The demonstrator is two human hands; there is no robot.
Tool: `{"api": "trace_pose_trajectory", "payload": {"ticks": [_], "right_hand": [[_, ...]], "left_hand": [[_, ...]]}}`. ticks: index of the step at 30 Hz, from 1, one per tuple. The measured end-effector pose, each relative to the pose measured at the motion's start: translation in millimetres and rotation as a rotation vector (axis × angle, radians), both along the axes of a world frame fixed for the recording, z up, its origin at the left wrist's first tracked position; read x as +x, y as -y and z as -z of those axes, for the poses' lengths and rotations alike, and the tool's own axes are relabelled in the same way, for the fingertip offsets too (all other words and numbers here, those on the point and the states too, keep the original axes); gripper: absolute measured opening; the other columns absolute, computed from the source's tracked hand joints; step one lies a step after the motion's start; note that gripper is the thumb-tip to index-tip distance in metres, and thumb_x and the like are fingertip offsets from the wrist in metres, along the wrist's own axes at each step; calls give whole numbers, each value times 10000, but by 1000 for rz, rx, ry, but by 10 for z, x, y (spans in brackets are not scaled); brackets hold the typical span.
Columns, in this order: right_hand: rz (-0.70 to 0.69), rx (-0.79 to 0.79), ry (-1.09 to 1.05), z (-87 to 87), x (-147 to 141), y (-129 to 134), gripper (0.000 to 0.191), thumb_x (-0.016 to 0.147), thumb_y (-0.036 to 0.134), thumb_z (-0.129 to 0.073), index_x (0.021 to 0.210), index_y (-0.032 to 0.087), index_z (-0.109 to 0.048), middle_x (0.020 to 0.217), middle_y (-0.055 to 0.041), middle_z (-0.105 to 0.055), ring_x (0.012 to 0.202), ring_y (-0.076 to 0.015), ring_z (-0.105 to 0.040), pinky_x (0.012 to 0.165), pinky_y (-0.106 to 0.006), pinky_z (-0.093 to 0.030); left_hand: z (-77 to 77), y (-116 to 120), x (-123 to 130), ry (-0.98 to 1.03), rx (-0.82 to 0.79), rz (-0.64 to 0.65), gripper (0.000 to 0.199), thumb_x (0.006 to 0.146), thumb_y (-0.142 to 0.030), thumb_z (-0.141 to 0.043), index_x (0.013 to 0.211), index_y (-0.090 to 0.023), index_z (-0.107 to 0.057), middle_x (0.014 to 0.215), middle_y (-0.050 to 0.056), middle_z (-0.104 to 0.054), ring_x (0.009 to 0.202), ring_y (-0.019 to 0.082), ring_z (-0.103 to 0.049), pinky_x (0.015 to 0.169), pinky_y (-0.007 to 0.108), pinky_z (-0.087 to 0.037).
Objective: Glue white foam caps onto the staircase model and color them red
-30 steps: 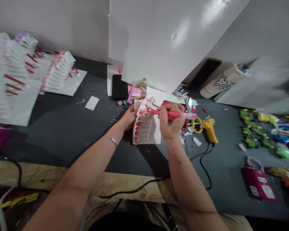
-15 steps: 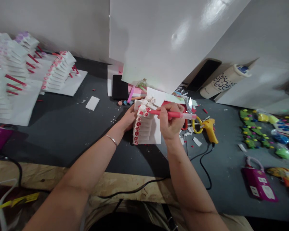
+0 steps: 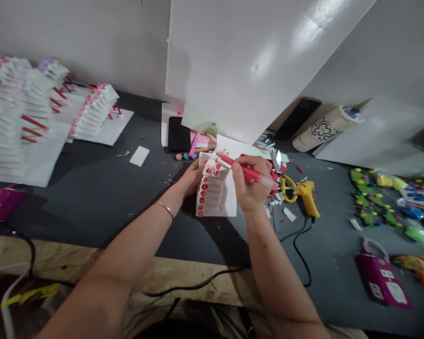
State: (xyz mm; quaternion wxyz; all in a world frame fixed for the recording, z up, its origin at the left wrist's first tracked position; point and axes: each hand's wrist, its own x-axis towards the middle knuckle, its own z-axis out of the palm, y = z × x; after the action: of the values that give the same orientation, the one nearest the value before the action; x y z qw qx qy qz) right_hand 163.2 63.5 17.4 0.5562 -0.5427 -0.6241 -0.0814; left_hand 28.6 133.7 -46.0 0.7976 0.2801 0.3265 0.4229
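A white stepped model (image 3: 212,190) made of rolled tubes stands on a small white board (image 3: 229,202) in front of me. Red swirls mark the tube ends down its left edge, while several ends near its top are plain white. My left hand (image 3: 191,179) grips the model's far left side, its fingertips hidden behind it. In my right hand (image 3: 250,183) is a red marker pen (image 3: 227,160), its tip at the tube ends near the top. Whether the tip touches them I cannot tell.
Similar white models (image 3: 95,113) stand at the left. Right of my right hand lie yellow-handled scissors (image 3: 288,186), a yellow glue gun (image 3: 308,197) and paper scraps. A white tumbler (image 3: 321,129) leans farther back. Purple power strips (image 3: 383,278) sit at both sides.
The marker's tip has moved up and away, from a red-marked end toward the plain ends at the top. Its rear end has tipped down. My left hand still holds the model.
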Motion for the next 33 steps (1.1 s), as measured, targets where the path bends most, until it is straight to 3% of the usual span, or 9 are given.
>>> {"api": "trace_pose_trajectory", "payload": {"ticks": [8,13,28,33], "right_hand": [[-63,-41,89,34,-25,1,93,927,255,-614,835,244,-623,777,31,-699,747,-183,-624,857,-408,-369],[-61,4,89,37,-25,-3,155,914,245,-585,760,243,-564,675,47,-629,674,-173,-576,829,-401,-360],[-73,-13,97,43,-40,-13,103,928,247,-589,826,238,-603,759,28,-688,701,-175,-604,844,-400,-367],[-68,30,87,48,-44,-17,156,912,241,-583,758,243,-562,687,45,-643,664,-172,-567,828,-394,-358]], "left_hand": [[-55,11,0,-3,-20,-9,500,546,-225,-947,990,-172,-722,831,29,-772,688,178,-701,719,304,-572],[-71,14,2,-39,-54,-27,523,491,-212,-972,950,-163,-724,812,40,-772,627,155,-667,677,287,-548],[-98,24,1,-47,-32,-30,530,463,-241,-965,927,-174,-719,829,33,-767,671,169,-675,714,307,-555],[-100,18,6,-73,-39,-28,528,497,-227,-958,970,-177,-729,864,43,-778,679,164,-680,717,302,-554]]}}
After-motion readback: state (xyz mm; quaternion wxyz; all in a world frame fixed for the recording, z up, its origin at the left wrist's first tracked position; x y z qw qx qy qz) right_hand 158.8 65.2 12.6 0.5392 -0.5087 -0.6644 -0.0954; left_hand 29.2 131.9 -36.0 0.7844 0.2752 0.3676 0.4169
